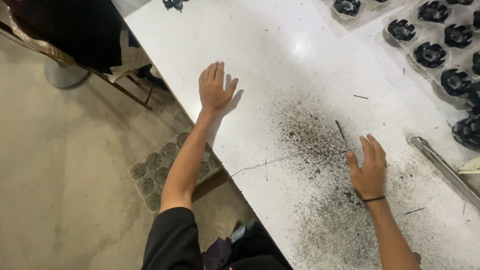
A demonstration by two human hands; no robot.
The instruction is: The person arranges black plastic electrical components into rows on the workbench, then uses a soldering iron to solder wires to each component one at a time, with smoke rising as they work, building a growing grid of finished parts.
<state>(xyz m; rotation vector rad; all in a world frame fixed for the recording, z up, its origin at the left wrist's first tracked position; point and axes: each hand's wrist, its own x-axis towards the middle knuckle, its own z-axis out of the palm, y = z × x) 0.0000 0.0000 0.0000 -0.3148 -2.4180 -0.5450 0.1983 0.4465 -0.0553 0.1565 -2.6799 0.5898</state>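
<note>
Both hands, left hand (215, 89) and right hand (369, 167), lie flat, released, on the table (280, 60) (soil-strewn); trays (440, 50) cut off at its far corner.

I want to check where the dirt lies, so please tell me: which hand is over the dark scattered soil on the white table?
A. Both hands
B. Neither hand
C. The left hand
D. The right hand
D: the right hand lies flat among the soil spread on the table, while the left hand rests on a clean white part, apart from the soil.
</note>
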